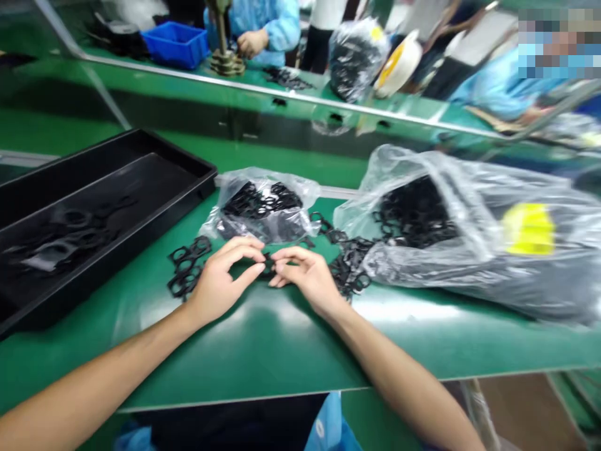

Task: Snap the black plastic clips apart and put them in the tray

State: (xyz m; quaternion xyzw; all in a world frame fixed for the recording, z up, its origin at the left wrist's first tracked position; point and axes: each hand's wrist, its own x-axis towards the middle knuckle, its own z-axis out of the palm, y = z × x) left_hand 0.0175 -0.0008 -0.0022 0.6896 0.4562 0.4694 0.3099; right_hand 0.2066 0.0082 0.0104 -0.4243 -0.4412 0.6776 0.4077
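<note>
Both of my hands meet over the middle of the green table, pinching a small black plastic part (268, 263) between them. My left hand (224, 275) has thumb and fingertips closed on its left side. From the other side my right hand (305, 275) grips it with bent fingers; the part is mostly covered. Loose black ring-shaped parts (185, 266) lie just left of my left hand. Another pile of black parts (350, 266) spreads to the right of my right hand. Behind my hands sits a clear plastic bag (270, 203) of similar black parts.
A long black tray (188, 210) with several parts in it stands at the left. A large clear bag (422, 269) with a yellow label fills the right side. Beyond the metal rail (263, 88), co-workers in blue sleeves work near a blue bin (176, 45).
</note>
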